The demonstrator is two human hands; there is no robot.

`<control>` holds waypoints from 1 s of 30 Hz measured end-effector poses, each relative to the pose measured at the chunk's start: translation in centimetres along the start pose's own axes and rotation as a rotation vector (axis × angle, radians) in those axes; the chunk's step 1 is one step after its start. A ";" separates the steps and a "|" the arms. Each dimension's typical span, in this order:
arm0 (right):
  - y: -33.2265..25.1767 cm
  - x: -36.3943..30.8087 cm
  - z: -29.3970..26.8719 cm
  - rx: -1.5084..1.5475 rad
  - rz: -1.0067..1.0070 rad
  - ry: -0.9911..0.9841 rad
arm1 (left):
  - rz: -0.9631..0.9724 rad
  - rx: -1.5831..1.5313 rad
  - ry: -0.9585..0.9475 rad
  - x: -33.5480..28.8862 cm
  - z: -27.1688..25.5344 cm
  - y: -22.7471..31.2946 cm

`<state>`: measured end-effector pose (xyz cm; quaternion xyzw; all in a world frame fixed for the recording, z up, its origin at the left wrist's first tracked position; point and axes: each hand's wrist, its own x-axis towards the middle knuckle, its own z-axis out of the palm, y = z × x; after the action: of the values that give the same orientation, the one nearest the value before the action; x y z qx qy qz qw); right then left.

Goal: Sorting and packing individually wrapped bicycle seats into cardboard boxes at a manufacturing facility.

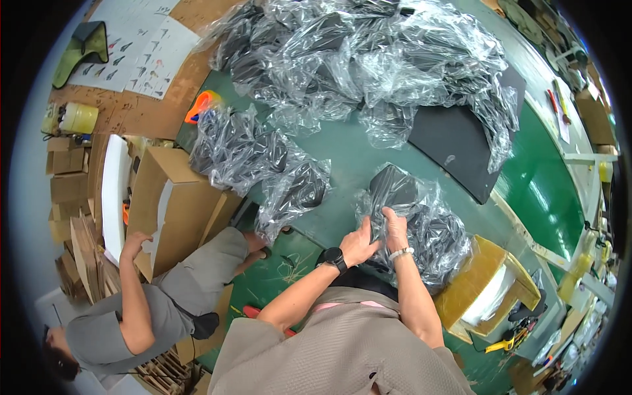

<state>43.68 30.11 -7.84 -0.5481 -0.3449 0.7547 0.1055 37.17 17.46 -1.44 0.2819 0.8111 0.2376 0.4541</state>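
My left grip point(360, 243) and right grip point(396, 232) are touching a bagged black bundle point(421, 227), which is lying on the green counter point(349, 148), on my side of the flat black board point(451, 141). Whether either grip is pinching the film, I am unable to tell (the fingertips are merging with the glossy plastic). A larger bagged heap point(355, 59) is partly covering the board. Well left of the board, a co-worker's hand point(135, 245) is reaching toward a cardboard carton point(178, 214).
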 end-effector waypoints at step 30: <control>4.5 -7.4 6.0 -1.044 -0.901 -0.112 | -0.550 -1.531 0.631 -6.4 -0.4 -16.1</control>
<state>42.01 20.36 -4.15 -0.2908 -0.8620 0.3995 0.1130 35.68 1.40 -7.72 -0.3857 0.5556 0.6662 0.3140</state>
